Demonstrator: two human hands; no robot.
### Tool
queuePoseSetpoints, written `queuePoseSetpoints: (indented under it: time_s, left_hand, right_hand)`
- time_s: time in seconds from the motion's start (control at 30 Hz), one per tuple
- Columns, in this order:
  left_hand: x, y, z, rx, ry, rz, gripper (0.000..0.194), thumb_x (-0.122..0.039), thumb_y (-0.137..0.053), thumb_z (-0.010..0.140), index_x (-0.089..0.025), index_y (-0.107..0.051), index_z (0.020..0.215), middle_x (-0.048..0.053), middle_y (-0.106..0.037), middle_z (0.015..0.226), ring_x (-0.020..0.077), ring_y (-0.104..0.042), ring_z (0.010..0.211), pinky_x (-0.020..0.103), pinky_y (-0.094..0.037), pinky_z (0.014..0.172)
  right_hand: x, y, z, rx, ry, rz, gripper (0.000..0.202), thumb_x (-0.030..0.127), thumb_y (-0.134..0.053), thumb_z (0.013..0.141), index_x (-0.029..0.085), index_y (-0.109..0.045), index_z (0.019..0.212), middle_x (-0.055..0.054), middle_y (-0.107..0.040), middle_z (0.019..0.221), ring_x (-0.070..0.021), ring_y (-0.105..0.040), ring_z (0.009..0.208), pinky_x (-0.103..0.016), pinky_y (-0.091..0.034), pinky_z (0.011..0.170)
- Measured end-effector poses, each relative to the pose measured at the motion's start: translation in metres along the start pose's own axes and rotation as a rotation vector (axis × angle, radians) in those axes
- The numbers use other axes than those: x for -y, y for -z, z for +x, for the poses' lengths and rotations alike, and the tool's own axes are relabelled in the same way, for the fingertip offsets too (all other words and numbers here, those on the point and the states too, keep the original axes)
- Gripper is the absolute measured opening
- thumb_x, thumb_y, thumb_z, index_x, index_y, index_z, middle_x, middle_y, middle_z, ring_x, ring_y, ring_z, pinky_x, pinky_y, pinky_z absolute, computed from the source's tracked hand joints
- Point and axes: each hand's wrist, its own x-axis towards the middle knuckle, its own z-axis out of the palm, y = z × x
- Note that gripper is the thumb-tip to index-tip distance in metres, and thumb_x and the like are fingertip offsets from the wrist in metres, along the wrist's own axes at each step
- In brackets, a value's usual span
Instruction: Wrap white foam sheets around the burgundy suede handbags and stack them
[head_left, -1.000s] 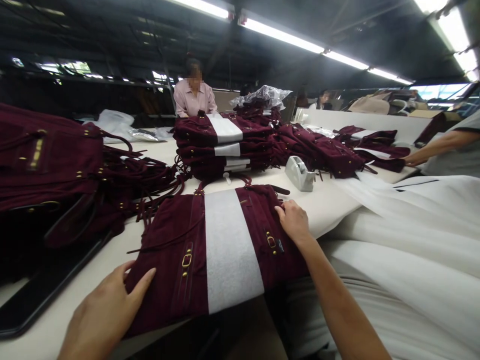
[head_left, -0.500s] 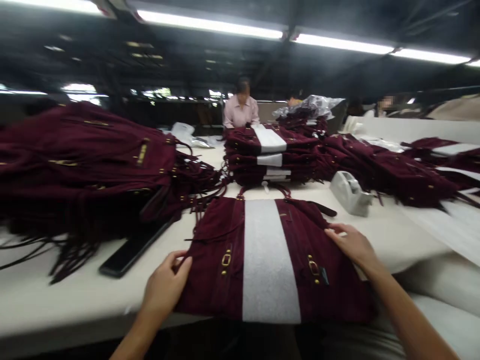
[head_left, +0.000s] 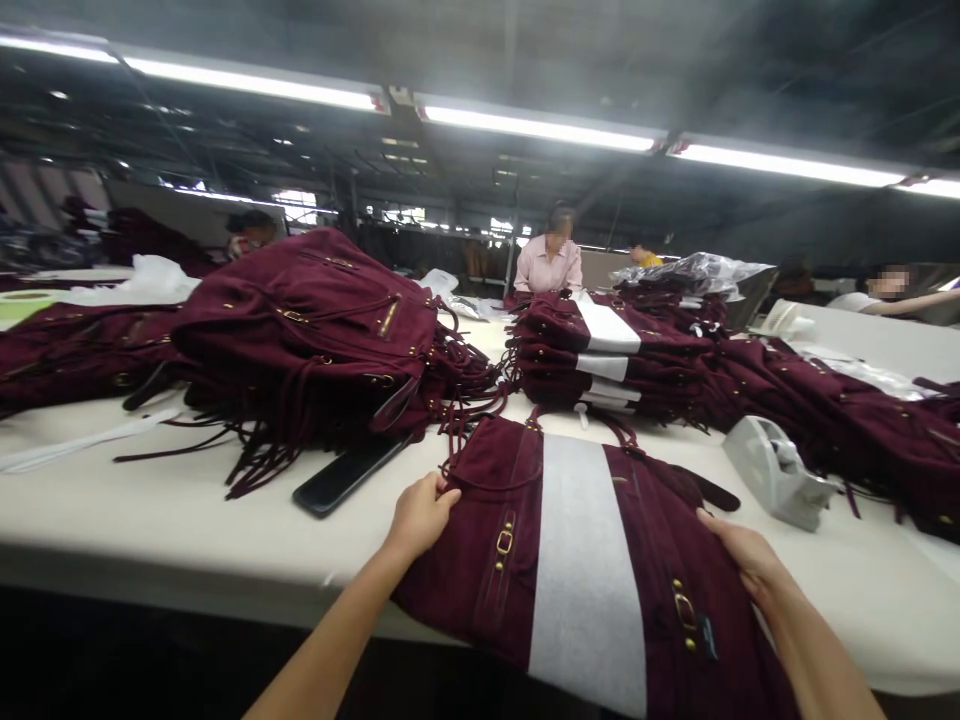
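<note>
A maroon bag (head_left: 480, 600) with brass buckles lies at the table's near edge, wrapped down its middle by a white paper band (head_left: 585, 560). Its handles point away from me, and its near part reaches past the table edge. My left hand (head_left: 424, 515) pinches the bag's left side close to a thin cord. On the opposite side, my right hand (head_left: 746, 560) grips the bag's edge, some of its fingers hidden. A grey tape dispenser (head_left: 776, 475) stands to the right of the bag.
A heap of maroon bags (head_left: 315, 330) with hanging cords rises at the left, a black phone (head_left: 349, 475) in front of it. Behind my bag is a stack of banded bags (head_left: 600, 350). A person in a pink shirt (head_left: 549, 265) is across the table (head_left: 225, 530).
My view has turned left, so the scene sits further right. The bag has tilted, its near right corner now lower, with both hands still on its sides.
</note>
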Motion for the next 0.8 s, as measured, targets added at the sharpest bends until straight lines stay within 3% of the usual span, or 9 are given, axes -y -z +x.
queuePoseSetpoints:
  time_s: [0.07, 0.13, 0.23, 0.33, 0.4, 0.47, 0.57, 0.7, 0.8]
  left_hand:
    - [0.013, -0.006, 0.002, 0.026, 0.026, -0.069, 0.018, -0.030, -0.052, 0.090, -0.015, -0.060, 0.082, 0.006, -0.069, 0.076, 0.0203, -0.065, 0.075, 0.025, -0.043, 0.063]
    - [0.019, -0.008, 0.004, 0.029, 0.042, -0.110, 0.019, -0.030, -0.050, 0.090, -0.015, -0.060, 0.082, 0.005, -0.069, 0.074, 0.0192, -0.065, 0.072, 0.024, -0.042, 0.060]
    - [0.017, -0.005, 0.005, 0.022, 0.042, -0.109, 0.012, -0.027, -0.055, 0.086, -0.016, -0.060, 0.090, 0.005, -0.070, 0.081, 0.0200, -0.066, 0.078, 0.025, -0.043, 0.064]
    - [0.012, 0.004, 0.000, 0.006, 0.021, -0.036, 0.028, -0.029, -0.060, 0.083, -0.015, -0.058, 0.107, 0.013, -0.068, 0.103, 0.0264, -0.064, 0.099, 0.030, -0.044, 0.078]
    - [0.012, 0.011, -0.007, 0.011, 0.006, 0.024, 0.035, -0.036, -0.056, 0.085, -0.012, -0.057, 0.110, 0.021, -0.064, 0.112, 0.0333, -0.060, 0.108, 0.037, -0.043, 0.085]
    - [0.017, 0.017, -0.017, 0.055, 0.009, 0.102, 0.038, -0.045, -0.046, 0.089, -0.011, -0.059, 0.102, 0.024, -0.065, 0.109, 0.0385, -0.060, 0.106, 0.042, -0.043, 0.084]
    - [0.033, 0.024, -0.030, 0.172, 0.028, 0.155, 0.045, -0.054, -0.034, 0.090, -0.018, -0.060, 0.087, 0.018, -0.070, 0.094, 0.0378, -0.065, 0.094, 0.043, -0.044, 0.079]
    - [0.051, 0.027, -0.042, 0.231, -0.039, -0.044, 0.045, -0.063, -0.043, 0.079, -0.021, -0.059, 0.071, 0.012, -0.072, 0.079, 0.0336, -0.066, 0.081, 0.041, -0.045, 0.075]
    - [0.051, 0.025, -0.050, 0.321, 0.017, -0.339, 0.047, -0.067, -0.060, 0.062, -0.020, -0.061, 0.068, 0.011, -0.072, 0.076, 0.0352, -0.067, 0.081, 0.041, -0.049, 0.072]
  right_hand:
    - [-0.004, -0.004, -0.001, -0.061, -0.055, -0.193, 0.031, 0.040, -0.063, 0.071, 0.013, -0.068, 0.085, -0.016, -0.072, 0.083, -0.0306, -0.069, 0.083, -0.040, -0.055, 0.075]
    - [-0.001, -0.007, -0.006, -0.140, -0.010, -0.486, 0.041, 0.041, -0.061, 0.077, 0.010, -0.065, 0.104, -0.017, -0.070, 0.090, -0.0334, -0.067, 0.091, -0.043, -0.052, 0.083]
    - [0.011, -0.011, -0.018, -0.225, 0.172, -0.820, 0.053, 0.044, -0.049, 0.088, 0.013, -0.050, 0.131, -0.017, -0.066, 0.106, -0.0351, -0.064, 0.099, -0.047, -0.050, 0.084]
    - [0.024, -0.016, -0.034, -0.291, 0.391, -0.994, 0.043, 0.034, -0.043, 0.092, 0.017, -0.050, 0.131, -0.016, -0.059, 0.118, -0.0329, -0.057, 0.110, -0.044, -0.047, 0.089]
    - [0.030, -0.017, -0.043, -0.244, 0.410, -1.011, 0.039, 0.026, -0.041, 0.092, 0.015, -0.053, 0.128, -0.016, -0.057, 0.121, -0.0302, -0.054, 0.116, -0.040, -0.043, 0.094]
    - [0.033, -0.013, -0.050, -0.188, 0.318, -0.967, 0.038, 0.025, -0.039, 0.094, 0.012, -0.054, 0.127, -0.016, -0.058, 0.119, -0.0277, -0.055, 0.115, -0.036, -0.042, 0.096]
    - [0.022, 0.000, -0.065, -0.177, 0.200, -0.923, 0.040, 0.034, -0.039, 0.096, 0.009, -0.058, 0.120, -0.017, -0.062, 0.111, -0.0275, -0.058, 0.110, -0.034, -0.042, 0.095]
    - [-0.010, 0.014, -0.101, -0.274, 0.143, -0.829, 0.052, 0.052, -0.039, 0.093, 0.010, -0.054, 0.121, -0.021, -0.059, 0.116, -0.0349, -0.054, 0.116, -0.043, -0.040, 0.098]
    - [-0.025, 0.019, -0.124, -0.263, 0.017, -0.682, 0.064, 0.067, -0.035, 0.089, 0.013, -0.050, 0.120, -0.021, -0.060, 0.111, -0.0375, -0.060, 0.107, -0.048, -0.043, 0.093]
